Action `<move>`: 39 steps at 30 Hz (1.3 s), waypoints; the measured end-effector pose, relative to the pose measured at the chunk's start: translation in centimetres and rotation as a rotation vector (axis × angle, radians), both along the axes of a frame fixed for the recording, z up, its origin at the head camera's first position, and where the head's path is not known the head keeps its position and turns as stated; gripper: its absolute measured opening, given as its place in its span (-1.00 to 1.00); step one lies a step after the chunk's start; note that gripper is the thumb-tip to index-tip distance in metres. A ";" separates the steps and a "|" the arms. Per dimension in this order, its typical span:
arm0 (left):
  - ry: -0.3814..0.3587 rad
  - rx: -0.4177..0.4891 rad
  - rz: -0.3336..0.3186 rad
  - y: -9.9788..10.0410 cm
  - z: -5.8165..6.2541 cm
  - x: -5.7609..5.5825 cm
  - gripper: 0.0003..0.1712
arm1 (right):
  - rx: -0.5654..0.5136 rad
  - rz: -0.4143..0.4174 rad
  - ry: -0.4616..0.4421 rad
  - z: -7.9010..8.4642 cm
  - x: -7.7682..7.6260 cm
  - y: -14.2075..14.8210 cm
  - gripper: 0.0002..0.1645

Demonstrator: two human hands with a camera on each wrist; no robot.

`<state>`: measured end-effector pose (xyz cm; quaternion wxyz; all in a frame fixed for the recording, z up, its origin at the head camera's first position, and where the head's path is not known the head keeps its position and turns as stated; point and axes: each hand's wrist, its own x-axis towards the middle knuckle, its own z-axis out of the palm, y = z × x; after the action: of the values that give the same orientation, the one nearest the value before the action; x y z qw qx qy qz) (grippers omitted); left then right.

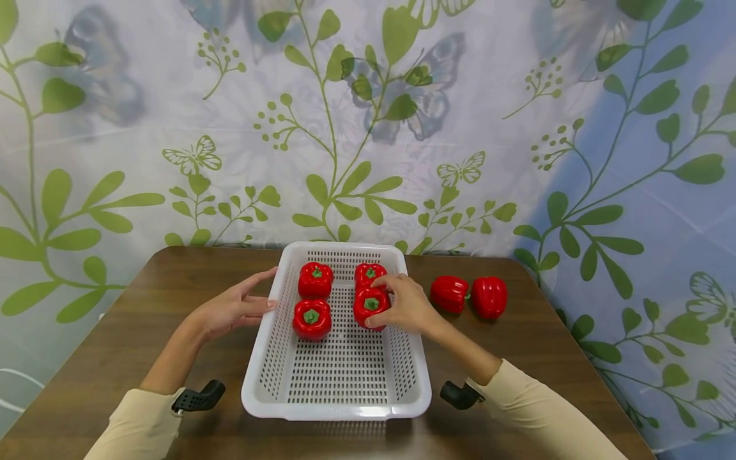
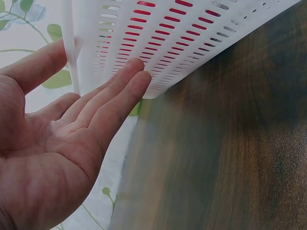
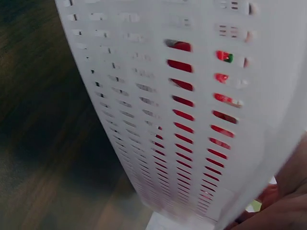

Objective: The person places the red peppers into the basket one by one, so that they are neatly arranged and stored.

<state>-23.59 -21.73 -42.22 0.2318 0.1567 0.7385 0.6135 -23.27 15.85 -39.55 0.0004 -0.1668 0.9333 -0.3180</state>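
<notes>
Red pepper point(image 1: 366, 305) fills the right hand's grip point(image 1: 409, 305), parted to its width.

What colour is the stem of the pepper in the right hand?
The stem is green; it shows best in the head view.

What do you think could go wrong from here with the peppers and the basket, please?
The right hand holds one pepper close to the pepper behind it and might knock that. The two peppers lying on the table could roll if bumped. The left hand appears to touch the basket without gripping it, so the basket might slide.
</notes>
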 end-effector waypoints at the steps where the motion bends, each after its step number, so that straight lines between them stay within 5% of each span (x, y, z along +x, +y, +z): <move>1: -0.001 0.001 0.000 0.0 0.0 0.0 -0.05 | 0.004 -0.001 0.006 -0.1 0.0 -0.1 -0.21; 12: -0.011 0.002 0.007 -0.1 0.2 -0.2 -0.05 | 0.069 0.020 0.100 -0.9 0.0 -0.6 -0.18; 39: -0.021 0.022 0.017 0.3 -0.3 0.1 -0.04 | 0.239 0.104 0.138 -1.3 0.5 -0.4 -0.24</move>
<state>-23.51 -21.46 -42.50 0.2326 0.1463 0.7306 0.6251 -22.82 15.44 -40.80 -0.0272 -0.2350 0.9524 -0.1920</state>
